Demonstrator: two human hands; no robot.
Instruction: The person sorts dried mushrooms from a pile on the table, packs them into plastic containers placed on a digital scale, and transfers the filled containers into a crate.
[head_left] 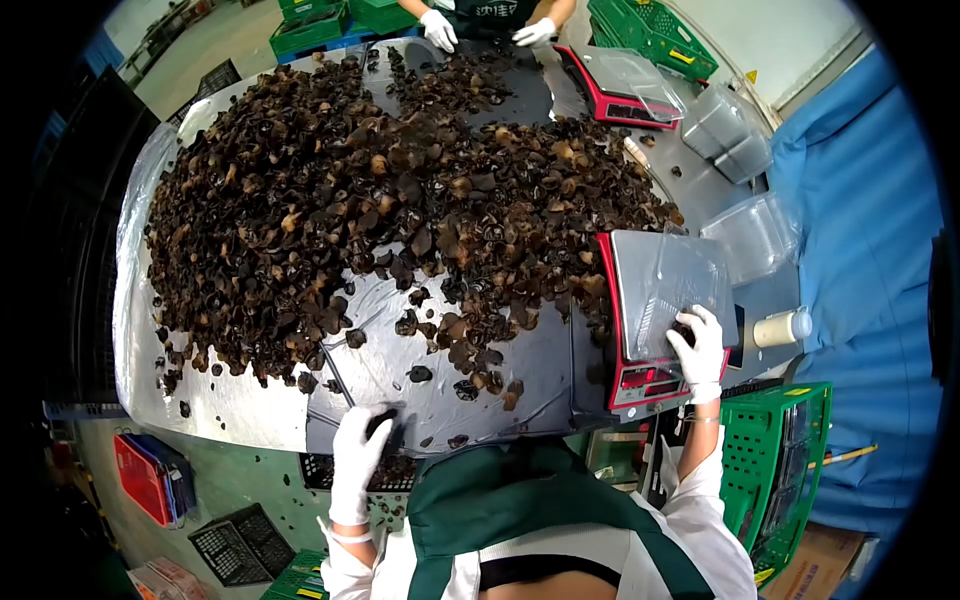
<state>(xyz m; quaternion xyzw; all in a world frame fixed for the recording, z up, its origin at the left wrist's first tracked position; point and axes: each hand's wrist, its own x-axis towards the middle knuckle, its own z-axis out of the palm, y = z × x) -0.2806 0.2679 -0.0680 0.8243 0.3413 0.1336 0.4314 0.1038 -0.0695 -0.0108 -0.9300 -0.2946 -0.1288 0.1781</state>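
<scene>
My left hand (357,455), in a white glove, is at the table's front edge with thumb and fingers apart. A dark patch shows beside its fingertips; I cannot tell if it is a mushroom piece or shadow. At the right, my gloved right hand (699,352) is curled over a clear plastic tray (655,290) on a red digital scale (612,330). Dark wood ear mushroom (684,328) shows between its thumb and fingers. A large heap of wood ear mushrooms (290,215) spreads over the table (240,410), with loose pieces near the front.
Across the table are another person's gloved hands (438,30) and a second red scale (600,100). Clear containers (725,130) and a white bottle (783,328) stand at the right. Green crates (765,460) sit beside me; a black crate (240,545) is on the floor at left.
</scene>
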